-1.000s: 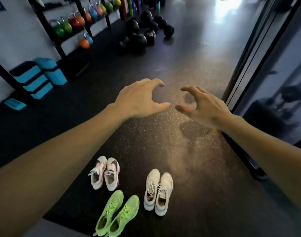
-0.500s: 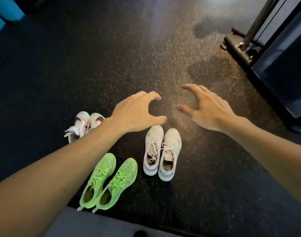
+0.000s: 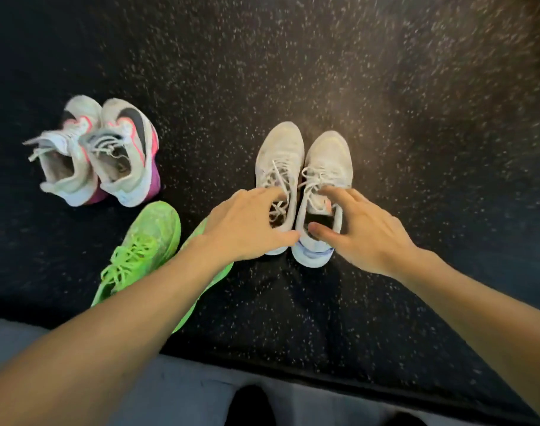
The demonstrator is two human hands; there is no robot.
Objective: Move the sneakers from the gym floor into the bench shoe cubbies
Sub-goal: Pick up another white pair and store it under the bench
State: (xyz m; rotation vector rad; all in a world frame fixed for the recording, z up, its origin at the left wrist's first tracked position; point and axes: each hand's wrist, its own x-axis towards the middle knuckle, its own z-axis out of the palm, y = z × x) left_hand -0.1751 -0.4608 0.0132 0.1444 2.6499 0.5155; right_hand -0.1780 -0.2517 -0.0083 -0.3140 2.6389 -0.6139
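White sneakers (image 3: 304,179) are sitting side by side on the dark speckled gym floor (image 3: 385,103), toes pointing away from the person, and both hands are reaching down over their heel ends. Left hand (image 3: 247,229) is spreading over the left shoe's opening, fingers (image 3: 271,195) curling toward the laces and thumb lying along the heel collar; whether it is actually gripping is hard to tell. Right hand (image 3: 367,232) is arching over the right shoe, index finger on the tongue and thumb dipping into the opening, not yet clamped. Both forearms are stretching forward, bare. Green sneakers (image 3: 142,250) are lying partly under the left forearm, with pink-trimmed sneakers (image 3: 102,152) beyond them.
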